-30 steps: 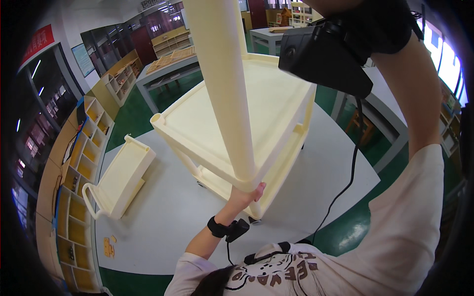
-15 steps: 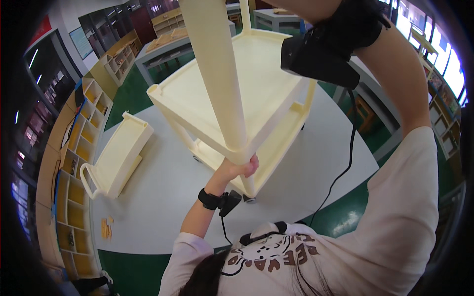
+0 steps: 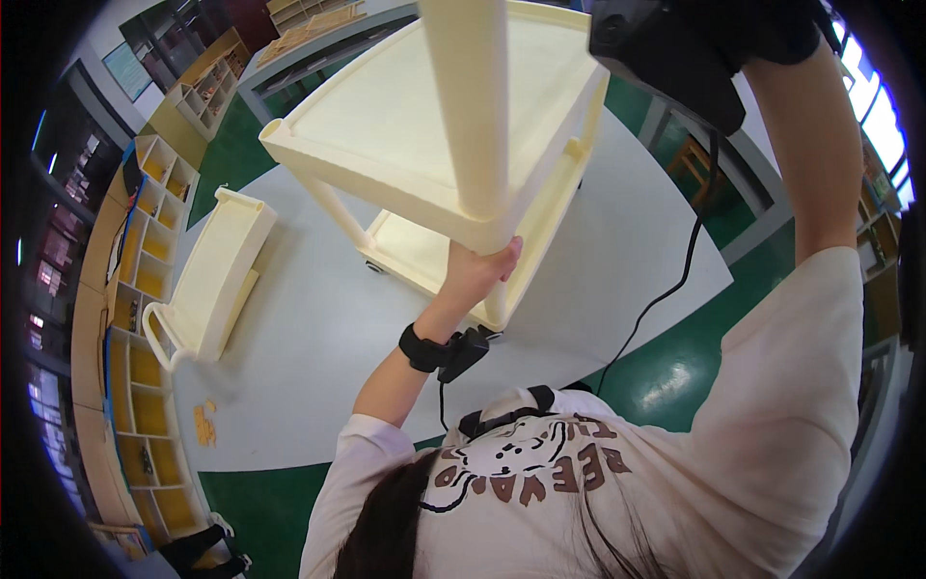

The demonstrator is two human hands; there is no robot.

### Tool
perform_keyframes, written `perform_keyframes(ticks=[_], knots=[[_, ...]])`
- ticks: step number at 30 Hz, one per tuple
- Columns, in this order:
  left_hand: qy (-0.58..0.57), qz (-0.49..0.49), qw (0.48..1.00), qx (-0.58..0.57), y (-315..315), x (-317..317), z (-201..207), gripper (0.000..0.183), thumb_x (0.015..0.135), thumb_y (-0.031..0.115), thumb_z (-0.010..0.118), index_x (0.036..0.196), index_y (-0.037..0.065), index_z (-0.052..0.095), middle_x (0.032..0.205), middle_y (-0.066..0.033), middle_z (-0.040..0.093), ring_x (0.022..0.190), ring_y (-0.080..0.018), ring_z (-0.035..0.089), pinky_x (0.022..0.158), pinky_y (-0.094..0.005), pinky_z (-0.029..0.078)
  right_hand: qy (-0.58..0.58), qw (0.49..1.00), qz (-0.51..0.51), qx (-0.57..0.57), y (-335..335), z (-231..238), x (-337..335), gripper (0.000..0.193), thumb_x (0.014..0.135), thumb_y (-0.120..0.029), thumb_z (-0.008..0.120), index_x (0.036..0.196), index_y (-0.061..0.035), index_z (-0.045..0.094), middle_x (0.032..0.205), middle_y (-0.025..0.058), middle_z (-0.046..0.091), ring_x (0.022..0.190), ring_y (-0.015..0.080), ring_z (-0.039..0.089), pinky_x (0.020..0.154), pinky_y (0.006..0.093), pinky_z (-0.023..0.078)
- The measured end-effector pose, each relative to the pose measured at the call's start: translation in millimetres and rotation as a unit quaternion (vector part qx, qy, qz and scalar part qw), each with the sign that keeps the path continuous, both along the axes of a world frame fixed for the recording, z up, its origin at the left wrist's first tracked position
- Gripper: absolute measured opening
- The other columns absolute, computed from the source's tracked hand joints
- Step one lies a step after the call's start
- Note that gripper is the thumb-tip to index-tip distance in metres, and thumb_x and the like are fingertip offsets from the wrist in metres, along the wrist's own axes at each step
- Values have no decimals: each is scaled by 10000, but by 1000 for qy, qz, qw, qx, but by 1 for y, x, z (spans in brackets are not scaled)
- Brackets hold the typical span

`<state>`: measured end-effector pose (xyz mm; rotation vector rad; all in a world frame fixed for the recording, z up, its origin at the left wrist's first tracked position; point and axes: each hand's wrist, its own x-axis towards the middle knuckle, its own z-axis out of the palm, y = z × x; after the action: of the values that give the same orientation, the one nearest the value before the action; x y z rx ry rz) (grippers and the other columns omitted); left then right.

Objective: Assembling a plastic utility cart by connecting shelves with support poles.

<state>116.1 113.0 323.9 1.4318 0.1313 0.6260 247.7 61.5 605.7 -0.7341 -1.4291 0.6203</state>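
Observation:
A cream plastic trolley with an upper tray (image 3: 386, 106) and a lower tray (image 3: 405, 246) stands on small casters on the grey table (image 3: 318, 386). From the upper tray's near corner a thick cream post (image 3: 470, 106) rises past the top edge of the picture. My left hand (image 3: 480, 273) is closed around the trolley leg (image 3: 496, 307) just beneath that corner; its fingers are partly hidden behind the leg. My right forearm reaches up beside the post, and a black wrist device (image 3: 666, 58) shows on it, but the hand itself is beyond the picture's edge.
A separate cream tray (image 3: 217, 265) with a curved handle lies on the table's left side. Small wooden pieces (image 3: 204, 425) are near the left edge. A black cable (image 3: 666, 294) hangs on the right. Low shelves (image 3: 149, 400) line the left; another table (image 3: 338, 39) stands behind.
The view has shifted, so trolley and table sit higher in the picture. My right hand, partly seen before, has left the view. My left hand keeps its grip under the corner.

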Motion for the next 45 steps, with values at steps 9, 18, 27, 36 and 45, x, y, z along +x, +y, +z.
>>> perform_keyframes(ticks=[9, 18, 27, 36, 45], knots=[[36, -2, 975, 219, -29, 19, 12, 325, 676, 152, 641, 938, 2, 521, 869, -113, 561, 800, -197, 541, 731, -305, 415, -59, 981, -184, -6, -40, -12, 46, 79, 691, -108, 467, 661, -62, 411, 533, 11, 399, 425, 102, 350, 437, 217, 326], [-133, 440, 865, 201, 140, -88, 70, 218, 747, 104, 583, 905, 24, 457, 766, -52, 499, 754, -142, 506, 666, -222, 405, -101, 954, -281, -14, -54, -15, 74, 76, 698, -118, 464, 671, -54, 432, 552, 32, 421, 452, 127, 379, 453, 238, 342], [-50, 191, 980, 30, 207, -51, 4, 644, 797, 366, 509, 1294, 99, 198, 983, -40, 482, 788, -136, 493, 707, -240, 402, -146, 928, -343, -17, -47, -19, 96, 85, 705, -127, 461, 682, -46, 452, 571, 54, 443, 478, 153, 408, 470, 260, 358], [-150, 180, 972, 2, 199, -45, 0, 622, 756, 349, 571, 1243, 97, 278, 867, -47, 502, 602, -139, 488, 475, -258, 390, -195, 882, -428, -25, -51, -6, 104, 102, 712, -137, 457, 693, -38, 473, 590, 76, 465, 505, 179, 436, 486, 282, 374], [-156, 347, 924, 43, 193, -49, 5, 587, 684, 474, 611, 1024, 48, 395, 778, -54, 504, 562, -145, 481, 447, -252, 375, -233, 845, -480, -27, -36, 7, 130, 124, 719, -147, 454, 703, -30, 494, 609, 97, 487, 531, 205, 465, 503, 303, 391]])
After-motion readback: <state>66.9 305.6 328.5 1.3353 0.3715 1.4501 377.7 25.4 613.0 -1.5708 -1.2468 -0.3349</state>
